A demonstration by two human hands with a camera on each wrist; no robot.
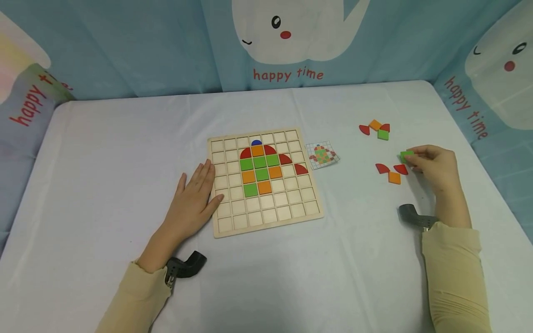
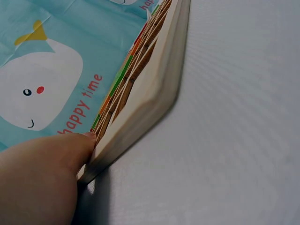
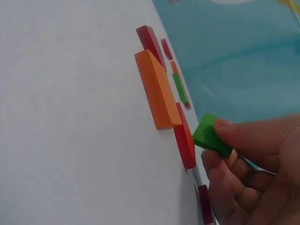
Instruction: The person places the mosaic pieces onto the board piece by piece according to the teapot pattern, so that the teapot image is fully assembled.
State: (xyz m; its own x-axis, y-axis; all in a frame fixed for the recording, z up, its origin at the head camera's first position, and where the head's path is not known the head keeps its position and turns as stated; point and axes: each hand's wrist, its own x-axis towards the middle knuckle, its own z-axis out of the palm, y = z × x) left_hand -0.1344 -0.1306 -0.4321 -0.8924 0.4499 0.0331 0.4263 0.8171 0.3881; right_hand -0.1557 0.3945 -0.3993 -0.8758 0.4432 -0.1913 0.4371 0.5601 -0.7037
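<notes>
A wooden grid board lies on the white table, with green, orange, red and blue tiles set in some of its squares. My left hand rests at the board's left edge, fingers stretched out and thumb over the rim; the left wrist view shows the thumb against the board's side. Far to the right, my right hand pinches a green square tile between thumb and fingers. Just below it lie an orange square tile and two red quarter-round tiles, one of them close to the fingers.
Farther back on the right is another group, with an orange tile, a green tile and two red ones. A small pattern card lies beside the board's right edge. Blue printed curtains border the table's back and sides.
</notes>
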